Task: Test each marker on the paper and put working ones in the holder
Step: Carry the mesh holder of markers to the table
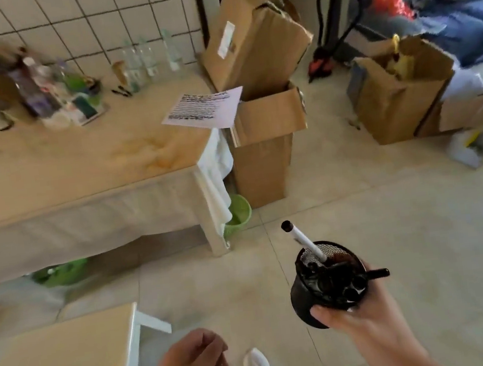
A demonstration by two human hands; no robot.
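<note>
My right hand (362, 324) grips a black mesh holder (311, 292) from below, over the floor. Several black markers (350, 283) lie inside it, and a white marker with a black cap (303, 240) sticks out up and to the left. My left hand (192, 362) hangs low with loosely curled fingers and holds nothing. A sheet of paper (205, 109) covered with dark scribbled lines lies on the far right corner of the cloth-covered table (80, 172), partly over its edge. Two black markers (122, 91) lie at the back of that table.
Bottles and clutter (37, 92) crowd the table's back left. Cardboard boxes (265, 137) stand right of the table, another box (400, 99) further right. A green bin (238, 213) sits by the table leg. A second table's corner (73, 355) is at bottom left.
</note>
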